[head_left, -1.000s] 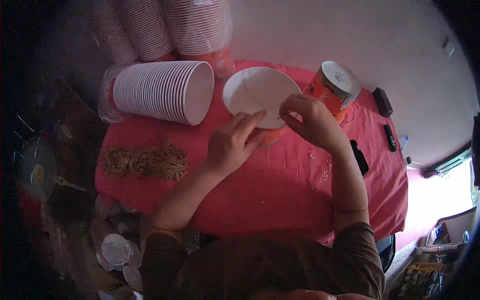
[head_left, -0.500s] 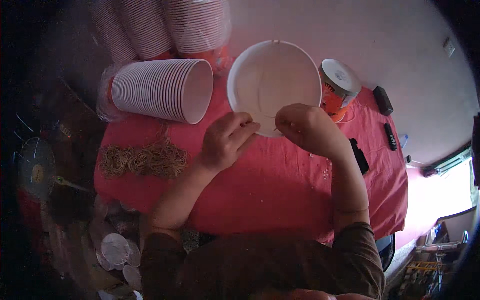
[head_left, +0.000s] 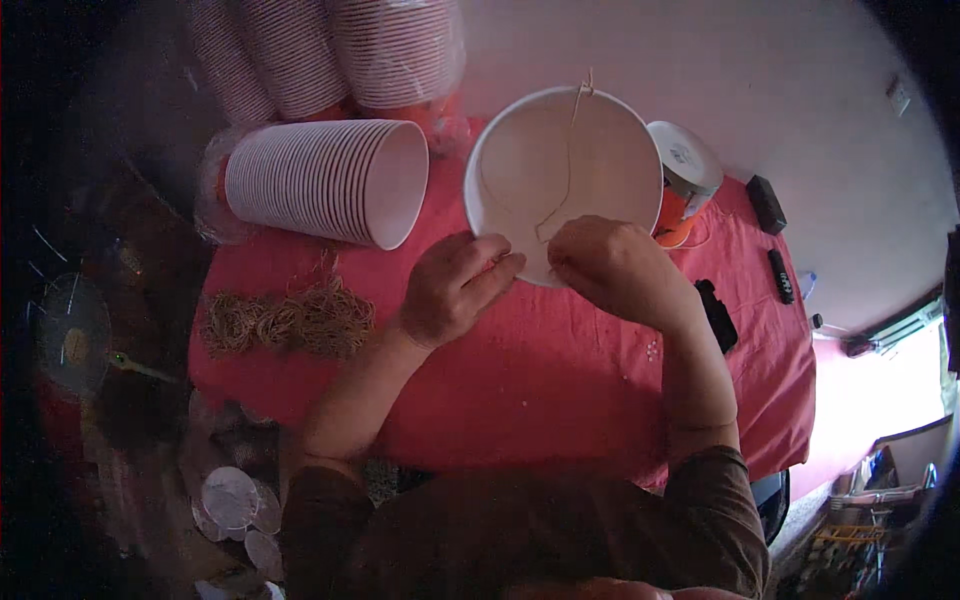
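Observation:
A wide white paper bucket (head_left: 520,160) is tilted with its mouth toward me. A thin tan string (head_left: 569,165) is knotted at its far rim and hangs down across the inside toward the near rim. My left hand (head_left: 450,285) is closed on the near left part of the rim, thumb and fingers pinching it. At the near right of the rim, my right hand (head_left: 625,275) has its fingers pinched together around the string's lower end. Those fingertips partly hide the string end and the rim there.
A nested stack of white buckets (head_left: 300,180) lies on the pink cloth (head_left: 480,400), with plastic-wrapped stacks (head_left: 395,50) behind. A string bundle (head_left: 290,322) lies left. At right are an upturned orange bucket (head_left: 678,205), a black box (head_left: 766,205), a marker (head_left: 781,275) and a black item (head_left: 717,315).
The bucket has shifted slightly right and turned, its knot moving right along the far rim. The string inside now shows more plainly. Both hands stay at the near rim.

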